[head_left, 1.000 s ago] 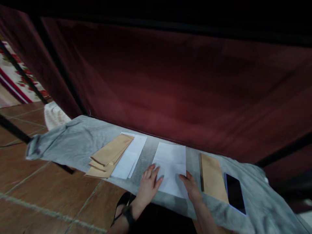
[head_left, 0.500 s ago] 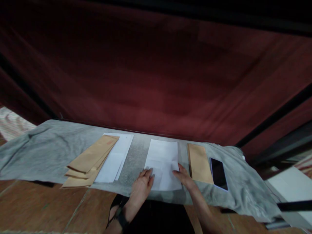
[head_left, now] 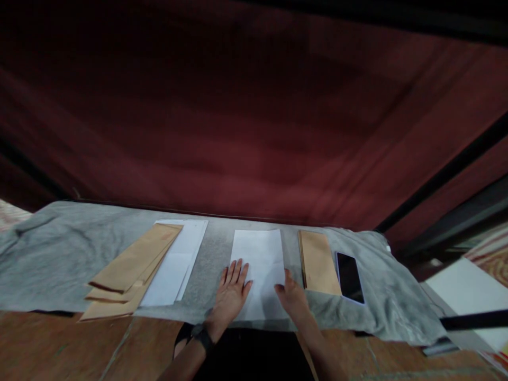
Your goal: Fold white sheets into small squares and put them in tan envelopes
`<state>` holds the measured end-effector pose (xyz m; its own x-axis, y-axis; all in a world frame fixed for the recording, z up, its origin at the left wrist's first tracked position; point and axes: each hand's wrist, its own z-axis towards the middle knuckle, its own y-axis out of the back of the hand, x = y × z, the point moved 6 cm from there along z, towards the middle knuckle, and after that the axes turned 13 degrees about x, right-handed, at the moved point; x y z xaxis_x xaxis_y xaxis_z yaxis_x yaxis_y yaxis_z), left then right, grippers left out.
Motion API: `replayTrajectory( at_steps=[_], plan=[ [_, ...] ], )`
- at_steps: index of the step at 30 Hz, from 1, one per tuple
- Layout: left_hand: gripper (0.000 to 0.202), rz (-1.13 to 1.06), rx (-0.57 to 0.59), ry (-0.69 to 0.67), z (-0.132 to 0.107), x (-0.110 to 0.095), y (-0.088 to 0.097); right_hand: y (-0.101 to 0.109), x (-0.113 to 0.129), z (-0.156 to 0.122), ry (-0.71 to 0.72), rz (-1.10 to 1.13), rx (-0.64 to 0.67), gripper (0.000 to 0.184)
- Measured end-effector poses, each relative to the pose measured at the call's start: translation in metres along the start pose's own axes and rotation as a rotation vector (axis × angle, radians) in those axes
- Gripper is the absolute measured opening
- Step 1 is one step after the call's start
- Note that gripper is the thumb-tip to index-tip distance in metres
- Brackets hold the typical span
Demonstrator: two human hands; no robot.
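Note:
A white sheet of paper (head_left: 260, 254) lies flat on the grey cloth in front of me, with faint creases. My left hand (head_left: 231, 296) is open, its fingers spread flat over the sheet's lower left side. At the lower right edge of the same sheet, my right hand (head_left: 293, 296) is closed on the paper, thumb on top and fingers curled at the edge; the fingertips are partly hidden. To the left, brown envelopes (head_left: 135, 256) are fanned out, partly covering other white sheets (head_left: 172, 275). More brown envelopes (head_left: 319, 264) lie stacked right of my right hand.
A dark-screened phone (head_left: 350, 278) rests beside the right envelope stack. Grey cloth (head_left: 59, 259) covers the narrow table, and a dark red curtain (head_left: 254, 137) hangs behind it. A white panel (head_left: 468, 296) and a dark bar stand at the far right.
My left hand has flattened, its fingers spreading out further up the sheet. The paper's lower part, creased before, now lies smoother. The view has shifted slightly.

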<state>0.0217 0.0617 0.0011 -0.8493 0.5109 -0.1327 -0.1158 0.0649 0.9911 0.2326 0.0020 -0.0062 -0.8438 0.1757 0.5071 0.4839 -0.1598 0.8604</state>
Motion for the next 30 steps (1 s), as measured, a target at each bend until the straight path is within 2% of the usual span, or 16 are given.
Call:
replayTrajectory(
  at_steps=[2, 4, 7, 10, 13, 20, 22, 26, 30],
  plan=[
    [0.052, 0.012, 0.012, -0.009, 0.001, 0.0, -0.001, 0.001, 0.009, -0.01, -0.008, -0.1, -0.098, 0.053],
    [0.052, 0.014, 0.025, -0.024, 0.006, -0.005, 0.0, 0.0, 0.026, -0.01, 0.081, -0.151, -0.131, 0.054],
    [0.052, 0.003, 0.057, -0.096, 0.019, -0.02, -0.001, -0.014, 0.055, 0.006, 0.288, -0.146, -0.027, 0.05],
    [0.056, -0.009, 0.093, -0.135, 0.035, -0.03, -0.005, -0.031, 0.068, 0.033, 0.308, -0.155, 0.053, 0.047],
    [0.055, -0.023, 0.088, -0.106, 0.05, -0.022, -0.006, -0.038, 0.065, 0.057, 0.25, -0.193, 0.08, 0.047],
    [0.057, -0.025, 0.036, 0.076, 0.08, 0.013, -0.002, -0.031, 0.045, 0.088, 0.078, -0.306, 0.117, 0.05],
    [0.058, -0.024, 0.042, 0.096, 0.091, 0.012, -0.003, -0.033, 0.043, 0.09, 0.046, -0.329, 0.131, 0.052],
    [0.053, -0.043, 0.061, -0.008, 0.111, -0.001, -0.005, -0.038, 0.042, 0.092, 0.025, -0.346, 0.142, 0.052],
    [0.053, -0.051, 0.042, 0.05, 0.122, 0.007, 0.001, -0.038, 0.041, 0.091, 0.008, -0.359, 0.125, 0.053]
  ],
)
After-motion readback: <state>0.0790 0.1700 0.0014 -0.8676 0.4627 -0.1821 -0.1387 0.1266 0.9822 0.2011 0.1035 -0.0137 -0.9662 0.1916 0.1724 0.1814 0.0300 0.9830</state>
